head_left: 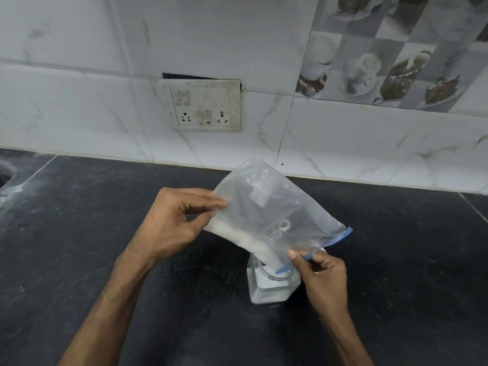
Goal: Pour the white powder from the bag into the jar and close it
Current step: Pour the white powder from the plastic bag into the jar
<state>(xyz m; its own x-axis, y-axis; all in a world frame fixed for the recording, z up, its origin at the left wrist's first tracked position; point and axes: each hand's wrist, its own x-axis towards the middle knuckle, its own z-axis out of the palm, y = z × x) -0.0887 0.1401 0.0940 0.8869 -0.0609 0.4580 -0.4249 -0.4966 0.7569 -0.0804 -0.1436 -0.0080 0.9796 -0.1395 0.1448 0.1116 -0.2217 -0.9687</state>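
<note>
- My left hand (171, 220) pinches one edge of the clear zip bag (272, 207). My thumb is on the near side and my fingers are curled on top.
- My right hand (322, 276) pinches the bag at its blue zip strip (340, 236). The thumb tip presses on the strip and the other fingers are curled in under it.
- The bag hangs between my two hands. It is tilted, with the closed end up by my left hand and the zip end down by my right hand.
- The white powder (253, 241) lies along the low side of the bag, the side near me. It runs down to the low corner of the zip end.
- That low corner dips into the open mouth of the jar (272, 286).
- The jar is clear and stands upright just to the left of my right hand, below the bag. There is white powder in its bottom.
- The jar stands on a dark speckled counter (105, 233), which lies under both my arms.
- Past my hands is a white marble-look tiled wall (79, 101).
- A dirty white switch board (203, 105) with sockets is on that wall, up above my left hand.
- Tiles with pictures of cups and food (396, 62) are high up above my right hand.
</note>
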